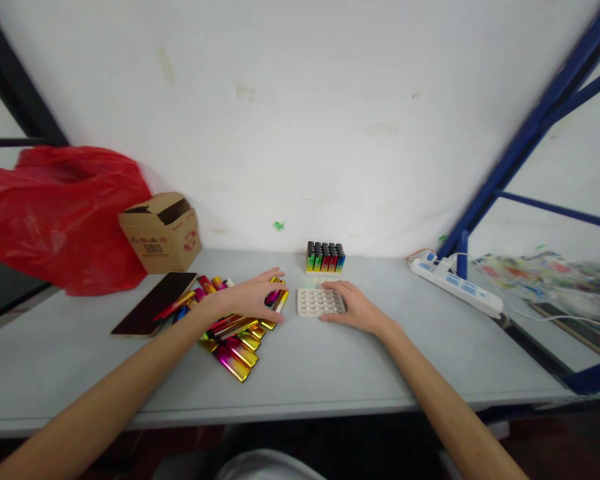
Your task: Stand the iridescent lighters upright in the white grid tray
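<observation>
My right hand (357,308) grips the right end of a small white tray (320,303) with rows of hollows, thumb along its near edge and fingers along its far edge. My left hand (253,297) reaches over a pile of shiny lighters (237,357) in gold, magenta and red. Its thumb and fingers are spread apart, and a few lighters (280,301) show in the gap between them; no firm hold on them is visible. Behind the tray stands an upright block of lighters (325,257) with black tops, set in rows of green, red and blue.
A dark flat panel (155,305) lies left of the pile. Behind it are an open cardboard box (163,233) and a red plastic bag (75,213). On the right, a white power strip (457,287) with cables lies near a blue metal frame (510,153). A white wall rises behind the table.
</observation>
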`<action>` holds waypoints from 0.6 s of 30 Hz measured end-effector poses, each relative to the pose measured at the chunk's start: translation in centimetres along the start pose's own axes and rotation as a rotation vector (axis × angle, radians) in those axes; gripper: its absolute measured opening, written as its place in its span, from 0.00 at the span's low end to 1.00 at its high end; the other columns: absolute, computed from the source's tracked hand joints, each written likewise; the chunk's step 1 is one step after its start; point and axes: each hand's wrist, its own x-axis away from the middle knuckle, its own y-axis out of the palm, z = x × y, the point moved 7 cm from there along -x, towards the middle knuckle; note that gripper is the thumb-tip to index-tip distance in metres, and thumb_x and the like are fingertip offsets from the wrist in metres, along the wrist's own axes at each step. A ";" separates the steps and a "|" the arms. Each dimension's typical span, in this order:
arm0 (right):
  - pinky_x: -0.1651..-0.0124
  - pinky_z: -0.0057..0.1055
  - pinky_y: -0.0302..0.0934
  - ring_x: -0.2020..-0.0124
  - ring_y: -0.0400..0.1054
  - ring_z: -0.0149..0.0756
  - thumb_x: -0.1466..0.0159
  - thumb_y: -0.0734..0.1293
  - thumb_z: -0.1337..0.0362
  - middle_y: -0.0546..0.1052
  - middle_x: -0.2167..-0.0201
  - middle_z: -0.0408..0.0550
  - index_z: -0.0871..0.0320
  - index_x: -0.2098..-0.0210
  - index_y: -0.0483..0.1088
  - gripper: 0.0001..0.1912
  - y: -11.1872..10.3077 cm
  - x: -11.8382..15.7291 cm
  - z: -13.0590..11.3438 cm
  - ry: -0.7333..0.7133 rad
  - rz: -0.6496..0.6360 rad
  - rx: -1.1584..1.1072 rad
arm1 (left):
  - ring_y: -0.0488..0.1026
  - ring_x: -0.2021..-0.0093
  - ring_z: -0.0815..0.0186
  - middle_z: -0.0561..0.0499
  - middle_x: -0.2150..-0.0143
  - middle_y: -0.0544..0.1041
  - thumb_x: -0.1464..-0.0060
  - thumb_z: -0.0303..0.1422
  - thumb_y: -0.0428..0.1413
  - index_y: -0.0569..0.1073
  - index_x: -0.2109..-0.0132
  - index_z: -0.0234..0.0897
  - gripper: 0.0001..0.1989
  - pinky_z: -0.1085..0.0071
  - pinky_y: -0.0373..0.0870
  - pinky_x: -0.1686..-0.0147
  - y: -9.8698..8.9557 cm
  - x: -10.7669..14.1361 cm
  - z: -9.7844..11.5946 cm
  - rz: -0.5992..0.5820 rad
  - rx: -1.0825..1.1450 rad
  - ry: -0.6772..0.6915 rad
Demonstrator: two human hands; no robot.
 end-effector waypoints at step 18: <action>0.37 0.48 0.59 0.41 0.68 0.51 0.46 0.78 0.47 0.73 0.42 0.60 0.58 0.39 0.66 0.42 0.9 -3.7 -1.3 -0.030 -0.066 0.018 | 0.71 0.73 0.68 0.58 0.71 0.74 0.48 0.41 0.65 0.66 0.53 0.42 0.20 0.72 0.66 0.70 -2.3 0.6 0.9 0.546 0.564 -0.067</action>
